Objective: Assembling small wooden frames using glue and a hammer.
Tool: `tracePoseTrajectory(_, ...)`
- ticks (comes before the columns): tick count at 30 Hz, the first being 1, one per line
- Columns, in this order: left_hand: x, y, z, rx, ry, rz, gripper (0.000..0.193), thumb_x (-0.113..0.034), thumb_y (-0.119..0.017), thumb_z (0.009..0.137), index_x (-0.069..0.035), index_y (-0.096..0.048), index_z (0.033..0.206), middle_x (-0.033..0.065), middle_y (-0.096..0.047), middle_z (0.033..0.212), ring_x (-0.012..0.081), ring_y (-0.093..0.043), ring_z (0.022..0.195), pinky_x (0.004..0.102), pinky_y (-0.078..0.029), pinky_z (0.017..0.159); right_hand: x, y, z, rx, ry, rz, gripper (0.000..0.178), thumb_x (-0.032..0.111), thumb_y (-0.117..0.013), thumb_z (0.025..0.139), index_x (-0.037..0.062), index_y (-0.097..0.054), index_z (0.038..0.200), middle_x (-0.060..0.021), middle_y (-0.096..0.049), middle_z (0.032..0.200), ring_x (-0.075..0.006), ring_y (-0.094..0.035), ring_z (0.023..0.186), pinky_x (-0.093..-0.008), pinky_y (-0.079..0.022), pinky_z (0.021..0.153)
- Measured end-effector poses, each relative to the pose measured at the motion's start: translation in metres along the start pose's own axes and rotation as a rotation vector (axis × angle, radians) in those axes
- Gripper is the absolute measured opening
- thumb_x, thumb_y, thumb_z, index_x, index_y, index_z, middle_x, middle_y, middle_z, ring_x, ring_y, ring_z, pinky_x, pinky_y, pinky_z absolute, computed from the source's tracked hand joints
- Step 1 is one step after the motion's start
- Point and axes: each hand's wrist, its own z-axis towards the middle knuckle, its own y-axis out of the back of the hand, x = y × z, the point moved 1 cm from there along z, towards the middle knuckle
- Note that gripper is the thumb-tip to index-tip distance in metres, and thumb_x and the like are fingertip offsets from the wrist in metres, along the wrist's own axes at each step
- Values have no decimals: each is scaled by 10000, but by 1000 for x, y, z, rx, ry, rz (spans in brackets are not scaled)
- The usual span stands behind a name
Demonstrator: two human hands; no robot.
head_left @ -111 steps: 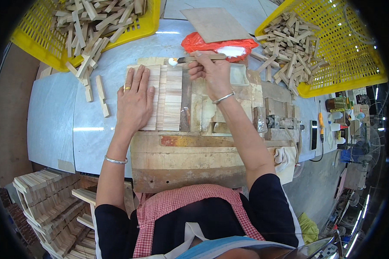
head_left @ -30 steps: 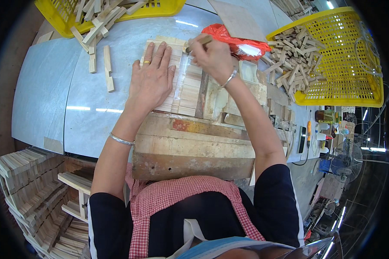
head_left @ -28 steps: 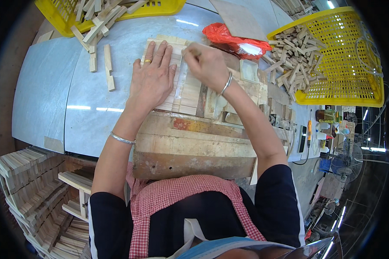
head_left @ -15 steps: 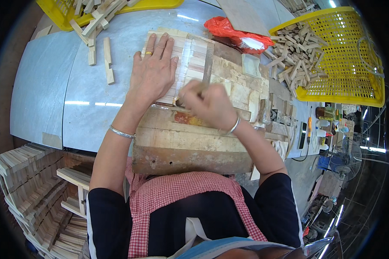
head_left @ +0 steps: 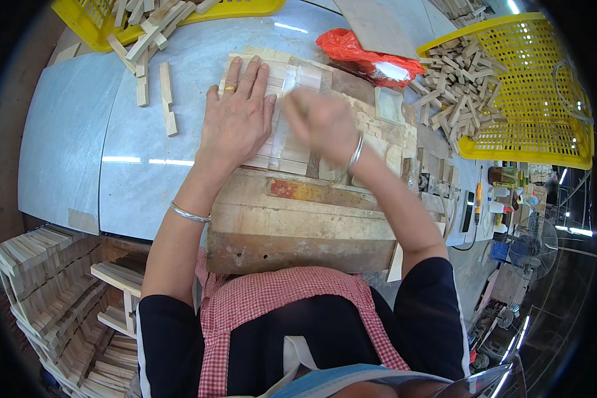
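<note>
My left hand [head_left: 237, 123] lies flat on a row of pale wooden strips [head_left: 294, 154], its fingers stretched out and pointing away from me. A shiny translucent band [head_left: 278, 136] runs across the strips just right of that hand. Over the strips to the right of the band is my right hand [head_left: 322, 126], curled closed and smeared by motion. What its fingers hold, if anything, is hidden. The strips rest on a worn wooden work board [head_left: 298, 229] with a red-and-yellow patch near its middle.
Notched wood pieces [head_left: 168, 99] lie on the grey table [head_left: 139, 136], beside a yellow basket [head_left: 99, 33]. At the far right, another yellow basket [head_left: 544, 86] leans by a heap of short wood pieces [head_left: 461, 79]. A red plastic bag [head_left: 341, 46] sits behind the board. Stacked wood [head_left: 43, 292] stands lower left.
My right hand has moved away from me, from the near edge of the strips to farther along them. My left hand stays pressed on the strips. The whole view has shifted slightly.
</note>
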Motion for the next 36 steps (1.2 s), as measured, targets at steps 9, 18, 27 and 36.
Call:
tracePoseTrajectory(9,-4,1,2,-16,-8,-21,460,-289,-398,969,-51,-433,1362,87,-377,1454,279,-315,1364,513,-360,994,-41,4,37,134,-461,173,455,290,-551,876,-68,-623,605,-109,-596,483,-168,-624,440,-285,-496,445)
tracePoseTrajectory(18,-4,0,3,-11,-6,-17,457,-283,-392,971,-49,-433,1362,87,-385,1449,280,-315,1364,507,-350,1000,-47,-14,47,-100,-120,-177,303,224,-563,871,-4,-574,673,-153,-575,532,-276,-595,463,-345,-492,458)
tracePoseTrajectory(27,0,-4,0,18,-5,-40,495,-304,-357,973,-33,-388,1386,94,-333,1485,283,-280,1384,534,-323,1007,48,6,-5,139,-78,-76,221,167,-577,846,14,-536,691,-149,-559,544,-282,-583,476,-374,-474,442)
tracePoseTrajectory(36,-5,0,2,10,7,-18,483,-308,-355,977,-50,-402,1383,77,-349,1474,267,-287,1379,506,-343,1011,-53,-15,95,375,-480,-152,347,189,-481,816,-67,-630,636,-194,-621,562,-265,-626,462,-356,-535,529)
